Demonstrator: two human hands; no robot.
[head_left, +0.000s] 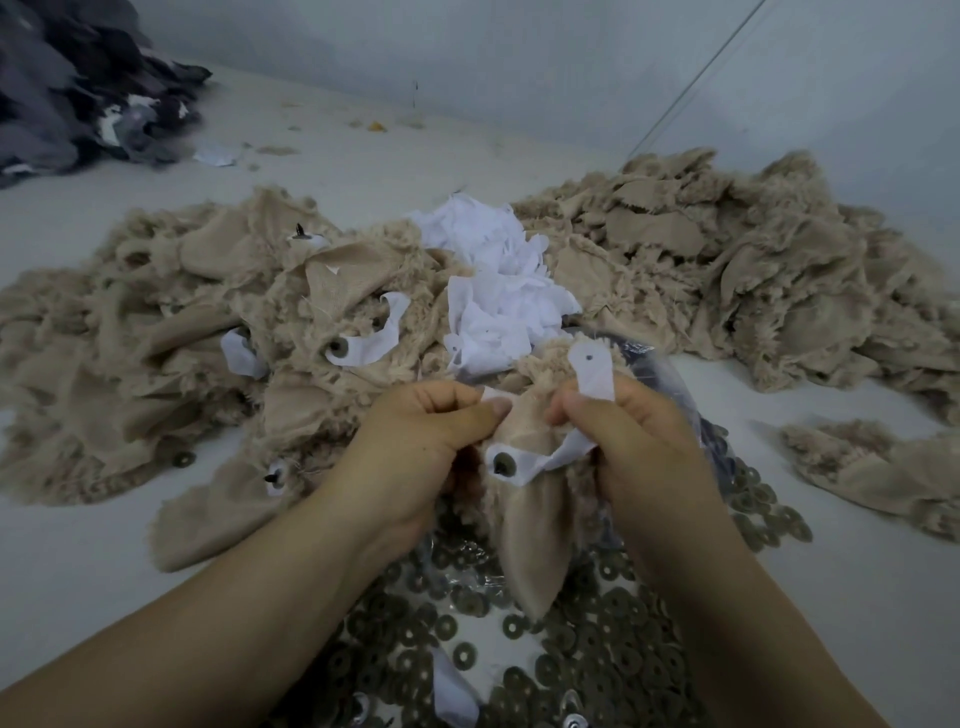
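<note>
Toward the near edge of the white counter (78, 577), left hand (415, 441) and right hand (641, 441) pinching beige plush fabric piece (535, 525), above clear plastic bag (667, 371) of grey ring washers (597, 654), open room at left edge.

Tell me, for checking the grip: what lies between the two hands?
Head view: the beige plush piece, with a white strip and a washer on it.

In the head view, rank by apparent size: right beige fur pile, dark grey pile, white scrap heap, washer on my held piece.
1. right beige fur pile
2. dark grey pile and white scrap heap: alike; the grey one is farther and cropped, so unranked
3. washer on the held piece
</note>
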